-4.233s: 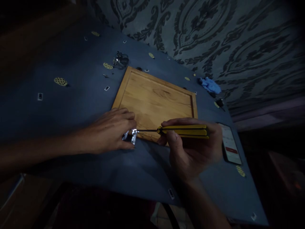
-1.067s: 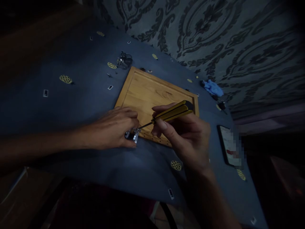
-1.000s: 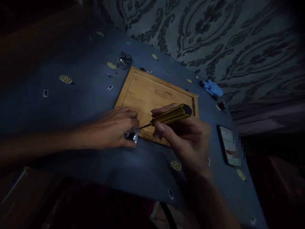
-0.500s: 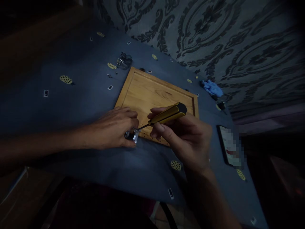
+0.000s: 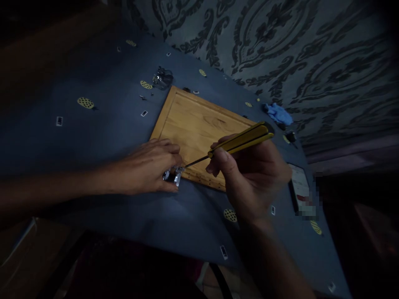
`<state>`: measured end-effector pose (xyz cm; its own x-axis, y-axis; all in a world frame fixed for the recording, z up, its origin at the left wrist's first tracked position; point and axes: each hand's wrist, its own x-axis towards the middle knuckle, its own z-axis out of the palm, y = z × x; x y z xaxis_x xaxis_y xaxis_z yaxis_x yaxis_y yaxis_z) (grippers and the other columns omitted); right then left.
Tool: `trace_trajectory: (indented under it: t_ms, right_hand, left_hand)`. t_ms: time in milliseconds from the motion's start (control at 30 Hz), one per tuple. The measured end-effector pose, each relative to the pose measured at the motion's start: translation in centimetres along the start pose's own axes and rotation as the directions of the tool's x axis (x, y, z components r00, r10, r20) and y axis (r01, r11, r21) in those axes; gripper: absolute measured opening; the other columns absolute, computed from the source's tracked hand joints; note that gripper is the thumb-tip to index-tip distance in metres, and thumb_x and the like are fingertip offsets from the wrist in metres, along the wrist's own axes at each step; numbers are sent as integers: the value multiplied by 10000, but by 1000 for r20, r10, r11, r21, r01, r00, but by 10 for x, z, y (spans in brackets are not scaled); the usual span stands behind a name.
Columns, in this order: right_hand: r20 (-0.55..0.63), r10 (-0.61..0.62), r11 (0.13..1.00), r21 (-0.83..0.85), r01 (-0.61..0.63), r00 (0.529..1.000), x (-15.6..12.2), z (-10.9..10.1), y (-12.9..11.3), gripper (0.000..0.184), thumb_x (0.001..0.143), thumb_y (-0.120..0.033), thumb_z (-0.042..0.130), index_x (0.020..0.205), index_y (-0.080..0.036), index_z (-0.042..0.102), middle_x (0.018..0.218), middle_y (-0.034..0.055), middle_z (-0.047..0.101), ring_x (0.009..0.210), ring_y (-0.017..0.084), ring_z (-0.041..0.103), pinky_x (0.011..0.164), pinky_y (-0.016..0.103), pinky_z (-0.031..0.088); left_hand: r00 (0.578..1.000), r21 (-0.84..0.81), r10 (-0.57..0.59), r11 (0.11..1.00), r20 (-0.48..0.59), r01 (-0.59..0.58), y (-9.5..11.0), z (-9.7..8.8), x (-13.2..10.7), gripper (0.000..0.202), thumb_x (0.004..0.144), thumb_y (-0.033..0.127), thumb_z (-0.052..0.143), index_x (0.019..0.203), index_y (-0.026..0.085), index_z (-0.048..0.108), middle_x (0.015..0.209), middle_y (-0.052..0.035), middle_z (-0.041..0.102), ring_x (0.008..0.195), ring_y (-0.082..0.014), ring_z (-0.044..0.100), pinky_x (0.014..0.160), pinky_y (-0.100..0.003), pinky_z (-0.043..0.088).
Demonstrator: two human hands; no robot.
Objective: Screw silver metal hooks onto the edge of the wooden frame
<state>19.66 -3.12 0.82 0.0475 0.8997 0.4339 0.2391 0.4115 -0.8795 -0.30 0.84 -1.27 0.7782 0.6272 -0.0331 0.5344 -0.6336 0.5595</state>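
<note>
My left hand [image 5: 156, 166] is closed around a small shiny metal part [image 5: 172, 176] at the near left corner of a wooden board [image 5: 199, 124]. Part of that piece is hidden under my fingers, so its kind is unclear. In my right hand [image 5: 252, 178] is a screwdriver [image 5: 240, 140] with a yellow and black handle, gripped between thumb and fingers. Its thin shaft slants down to the left, and the tip lies beside the metal part; whether it touches cannot be made out.
Beyond the board's far left corner lies a dark metallic item [image 5: 162, 78], with small screw-like pieces [image 5: 143, 98] nearby. A crumpled blue cloth or glove [image 5: 278, 114] is at the back right. A phone [image 5: 301, 187] rests right of my right hand. The patterned wall [image 5: 264, 50] borders the table.
My right hand and the screwdriver have moved right, drawing the shaft back from the metal part, and the handle has turned. My left hand stays in place on the part.
</note>
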Motion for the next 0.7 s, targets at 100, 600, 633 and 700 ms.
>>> trace_trajectory:
  t_ms: [100,600,633,700]
  right_hand:
    - [4,26,999,-19,-26,1000,0,1,0,213,837,-406,821,856,-254,673,750,-34,637,507,111,590,481,291,526]
    - [46,41,998,-54,-39,998,-2,5,5,259,854,-436,798,822,-249,621,727,-42,643,508,101,592,461,260,499]
    - [48,51,998,-43,-49,998,-2,5,4,242,855,-416,799,831,-246,628,756,-36,660,506,96,589,450,255,501]
    - [63,80,997,-3,-80,995,-1,5,1,195,855,-346,802,849,-238,639,804,-27,685,514,90,591,434,242,506]
  left_hand:
    - [1000,7,-1,1000,-3,2,1,0,1,315,811,391,817,1012,194,676,1018,-19,604,1046,-231,551,879,-348,395]
    - [1000,-2,-7,1000,-22,7,1,1,1,287,806,360,821,996,187,693,1034,-27,616,1075,-231,564,906,-358,425]
    - [1000,-6,-8,1000,-22,8,1,1,1,291,806,360,821,1002,187,694,1041,-28,617,1075,-230,563,907,-357,424]
    - [1000,-16,-4,1000,-26,3,0,2,1,295,809,361,819,1012,188,693,1055,-30,620,1076,-227,562,912,-355,421]
